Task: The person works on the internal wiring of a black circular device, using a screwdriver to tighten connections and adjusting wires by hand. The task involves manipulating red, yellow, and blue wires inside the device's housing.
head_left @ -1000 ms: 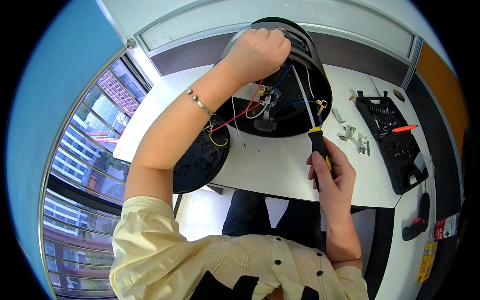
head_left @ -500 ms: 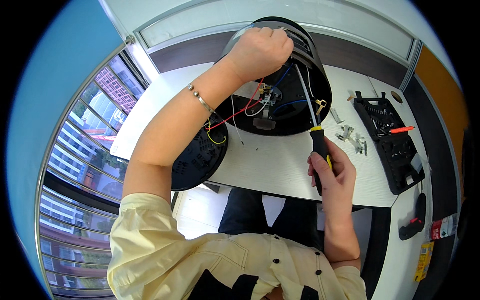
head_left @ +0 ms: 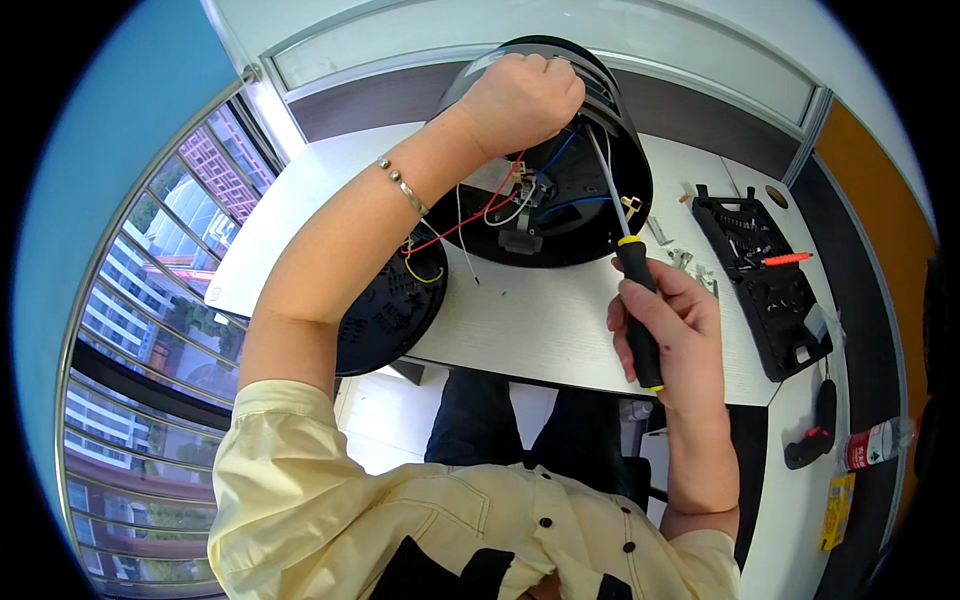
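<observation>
Where the white table [head_left: 540,330] runs to its right near corner, a yellow rectangular package [head_left: 836,512] lies flat, with a clear bottle [head_left: 872,444] carrying a red label band just beyond it and a black-and-red tool [head_left: 808,440] to their left. An open black tool case [head_left: 770,275] holding a red-handled bit sits farther along the right side, with loose metal parts [head_left: 690,262] beside it. At the far centre, a round black appliance housing [head_left: 560,170] stands tipped, its open underside exposing red, blue and white wires [head_left: 505,205]. The left hand [head_left: 520,100] grips the housing's upper rim, fingers curled closed over it. The right hand [head_left: 668,330] is wrapped tightly around the black-and-yellow handle of a screwdriver [head_left: 635,300], whose shaft reaches up into the housing. A detached black base plate [head_left: 385,305] lies to the near left.
</observation>
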`<action>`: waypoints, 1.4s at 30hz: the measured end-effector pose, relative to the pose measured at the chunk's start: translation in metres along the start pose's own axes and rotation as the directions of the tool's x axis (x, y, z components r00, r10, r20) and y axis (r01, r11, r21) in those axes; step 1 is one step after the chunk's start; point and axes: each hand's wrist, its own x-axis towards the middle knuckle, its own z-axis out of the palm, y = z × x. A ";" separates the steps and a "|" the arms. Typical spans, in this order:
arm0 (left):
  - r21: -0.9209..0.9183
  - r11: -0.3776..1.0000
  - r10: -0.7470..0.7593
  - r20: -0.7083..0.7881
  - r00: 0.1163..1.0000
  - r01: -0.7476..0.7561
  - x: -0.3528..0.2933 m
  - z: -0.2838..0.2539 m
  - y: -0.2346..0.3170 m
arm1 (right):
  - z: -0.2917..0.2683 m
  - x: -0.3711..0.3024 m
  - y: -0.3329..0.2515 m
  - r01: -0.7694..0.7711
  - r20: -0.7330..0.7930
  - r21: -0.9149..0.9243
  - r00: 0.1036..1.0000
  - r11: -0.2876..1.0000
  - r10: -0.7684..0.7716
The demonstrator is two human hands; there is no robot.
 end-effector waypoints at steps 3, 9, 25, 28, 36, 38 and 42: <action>0.000 1.000 -0.003 0.006 1.000 0.003 0.002 -0.002 0.001 | 0.011 -0.003 0.000 0.013 -0.071 -0.189 0.997 0.982 -0.027; -0.011 1.000 -0.016 0.023 1.000 0.016 0.003 -0.001 0.000 | 0.021 0.000 0.030 0.146 0.163 -0.986 0.800 -0.075 -0.577; 0.030 0.999 -0.031 0.017 0.999 0.030 0.004 0.000 0.003 | 0.002 0.017 0.010 -0.115 0.216 0.435 0.976 0.893 0.020; 0.030 0.999 -0.032 0.010 0.999 0.032 0.000 -0.001 0.001 | -0.007 0.024 0.018 -0.041 0.159 0.260 0.987 0.965 0.000; 0.042 0.998 -0.051 0.024 0.998 0.050 -0.001 -0.001 0.001 | 0.009 0.022 0.028 0.222 0.104 -0.960 0.848 0.170 -0.519; 0.031 0.998 -0.052 0.020 0.998 0.051 0.000 -0.001 0.001 | 0.016 0.019 0.026 0.139 0.137 -0.990 0.841 -0.036 -0.524; 0.032 0.998 -0.045 0.013 0.999 0.044 0.002 -0.001 0.002 | 0.015 0.024 0.040 0.011 0.124 -0.983 0.779 -0.184 -0.615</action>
